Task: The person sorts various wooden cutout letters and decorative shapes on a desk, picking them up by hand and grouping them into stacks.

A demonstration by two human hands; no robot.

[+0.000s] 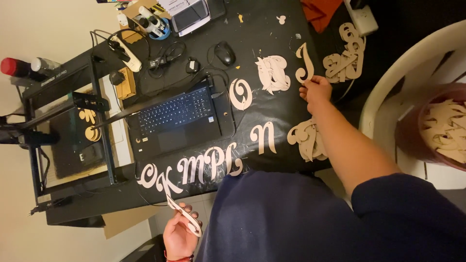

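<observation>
Everywhere, wooden letters [208, 167] across black table [272, 29].

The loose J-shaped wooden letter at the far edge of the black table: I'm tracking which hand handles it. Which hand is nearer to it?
Right. The right hand has its fingertips at the J-shaped letter. The left hand is off the table's near edge, holding a different long wooden cutout.

Cut-out letters spread across the worktop [272, 36]

A laptop [177, 121] sits left of the loose letters [264, 138]; a letter row [194, 172] lies along the near edge, a mouse [225, 52] behind the laptop, a letter pile [345, 60] at far right.
</observation>
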